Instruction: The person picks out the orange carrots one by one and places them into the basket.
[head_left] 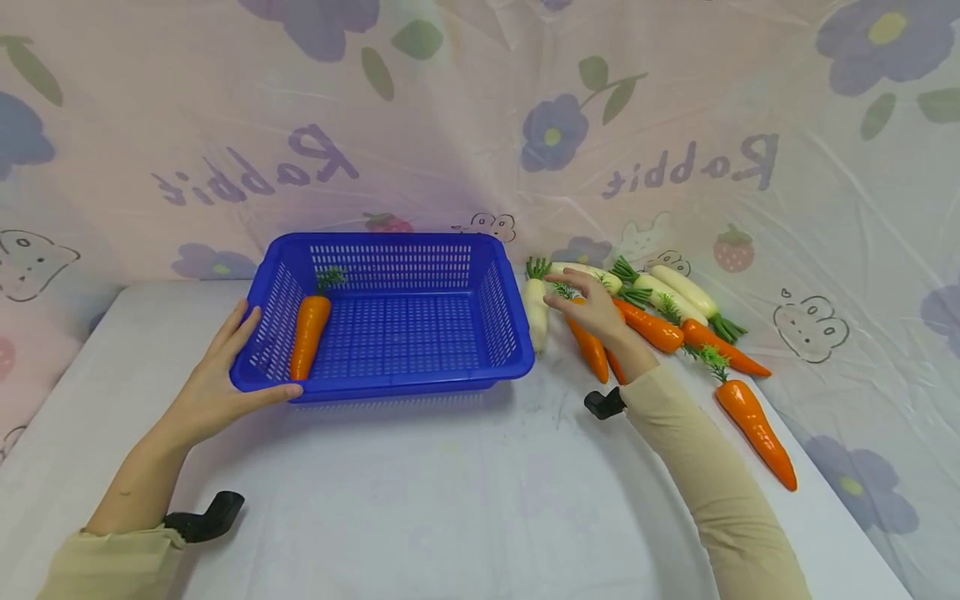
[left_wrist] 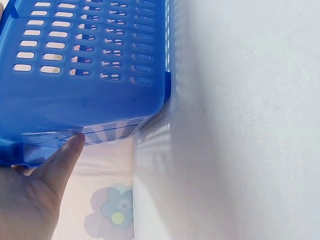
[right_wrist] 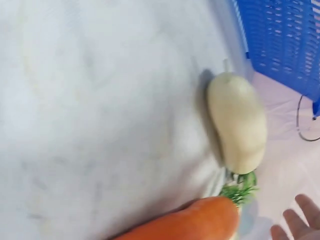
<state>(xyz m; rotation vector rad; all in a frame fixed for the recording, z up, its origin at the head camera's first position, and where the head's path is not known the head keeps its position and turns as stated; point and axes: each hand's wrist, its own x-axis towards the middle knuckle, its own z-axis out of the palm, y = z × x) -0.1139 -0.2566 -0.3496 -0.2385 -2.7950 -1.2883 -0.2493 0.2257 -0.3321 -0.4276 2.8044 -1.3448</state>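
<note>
My left hand grips the left end of a blue perforated plastic basket, thumb along the front rim and fingers at the left side. One orange carrot with a green top lies inside, along the left wall. In the left wrist view a finger reaches along the basket's outer wall. My right hand, fingers spread and holding nothing, hovers over the vegetables right of the basket. Nearest it are a white radish beside the basket and a carrot, partly hidden by the hand.
Several more white radishes and carrots lie to the right on the white-covered table. A patterned cloth hangs behind and lines the right side.
</note>
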